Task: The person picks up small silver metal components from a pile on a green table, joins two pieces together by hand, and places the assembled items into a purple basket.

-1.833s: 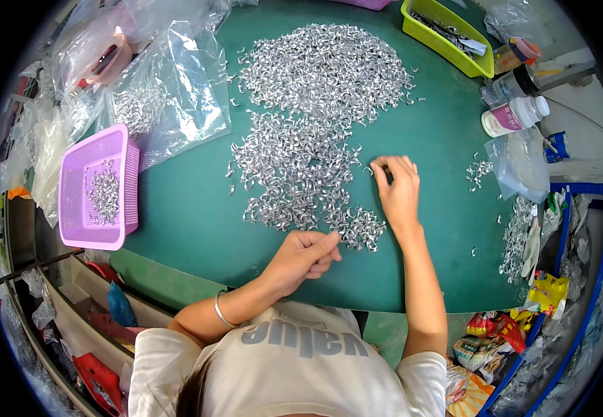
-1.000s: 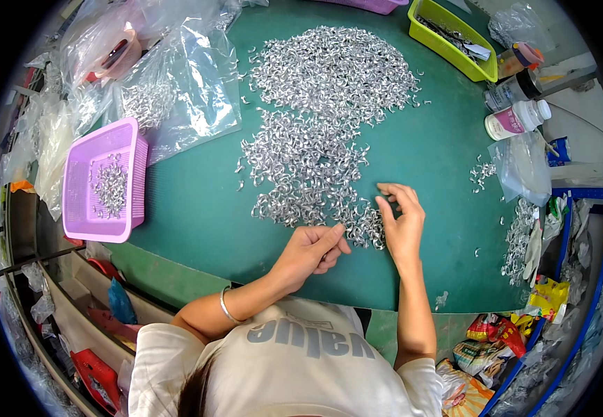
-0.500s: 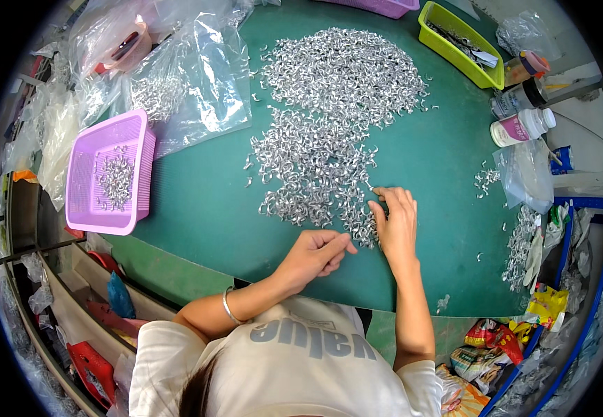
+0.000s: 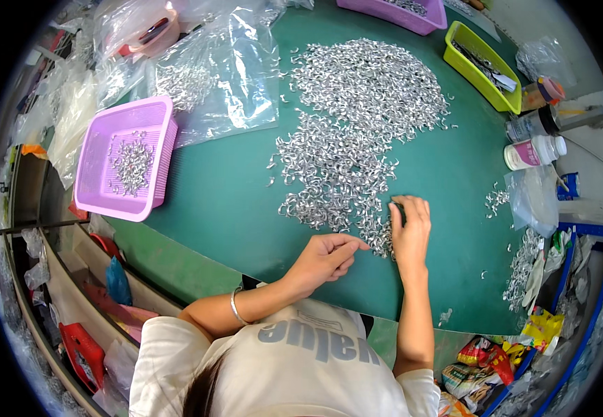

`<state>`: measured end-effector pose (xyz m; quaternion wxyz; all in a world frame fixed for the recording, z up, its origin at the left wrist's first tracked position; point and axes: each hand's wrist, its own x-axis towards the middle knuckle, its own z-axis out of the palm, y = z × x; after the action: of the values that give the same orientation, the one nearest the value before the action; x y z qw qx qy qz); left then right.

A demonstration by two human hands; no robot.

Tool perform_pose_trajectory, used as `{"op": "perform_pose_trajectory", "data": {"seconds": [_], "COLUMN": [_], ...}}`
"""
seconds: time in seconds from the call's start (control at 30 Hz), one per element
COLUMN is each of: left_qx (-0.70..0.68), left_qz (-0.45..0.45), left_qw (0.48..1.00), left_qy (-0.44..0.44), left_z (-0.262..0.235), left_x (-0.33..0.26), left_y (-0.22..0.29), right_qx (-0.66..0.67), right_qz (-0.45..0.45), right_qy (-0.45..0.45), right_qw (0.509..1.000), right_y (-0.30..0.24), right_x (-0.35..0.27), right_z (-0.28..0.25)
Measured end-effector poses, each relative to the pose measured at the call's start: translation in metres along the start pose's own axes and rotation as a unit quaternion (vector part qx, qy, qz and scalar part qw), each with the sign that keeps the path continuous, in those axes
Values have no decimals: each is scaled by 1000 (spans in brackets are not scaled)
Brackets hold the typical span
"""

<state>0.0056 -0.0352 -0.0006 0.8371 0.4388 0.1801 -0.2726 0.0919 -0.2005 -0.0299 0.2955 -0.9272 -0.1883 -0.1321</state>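
Note:
Small curved silver metal pieces lie in a large pile [image 4: 367, 87] on the green tabletop, with a looser lower heap [image 4: 336, 174] running toward me. At that heap's near edge my left hand [image 4: 326, 263] is closed, the index finger reaching to the pieces and the thumb laid against it. Whether a piece sits in those fingers I cannot make out. My right hand [image 4: 411, 235] rests at the heap's right edge, fingers bent and thumb apart from them, with no piece visible in it. A purple basket [image 4: 161, 163] on the left holds some similar pieces.
Clear plastic bags [image 4: 246, 104] cover the far left of the table. A yellow-green tray [image 4: 479, 80], a white bottle [image 4: 534, 153] and another purple basket [image 4: 413, 22] stand along the far and right sides. More silver pieces [image 4: 522, 267] lie near the right edge.
The whole view has shifted, moving the table's things right and mostly down. My left index finger now stretches toward the near edge of the heap. The right fingers are drawn in and more bent.

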Motion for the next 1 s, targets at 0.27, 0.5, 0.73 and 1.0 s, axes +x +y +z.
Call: {"op": "perform_pose_trajectory", "data": {"seconds": [0.27,0.5,0.73,1.0], "left_qx": [-38,-48,42,145], "left_qz": [-1,4,82,205], "left_qw": [999,999,996,968], "left_qy": [22,2,13,11], "left_z": [-5,-8,3,4], "left_x": [1,-3,-16,-23], "left_y": [5,15,23,30], "right_qx": [376,278,476,579], "right_qz": [160,36,181,243], "right_qy": [-61,-49,-57,-65], "right_qw": [911,959,859,776], "right_y": [-47,-67,-72,-83], "right_x": [-27,-30,-46,-46], "right_z": [-26,-30,-30,-41]}}
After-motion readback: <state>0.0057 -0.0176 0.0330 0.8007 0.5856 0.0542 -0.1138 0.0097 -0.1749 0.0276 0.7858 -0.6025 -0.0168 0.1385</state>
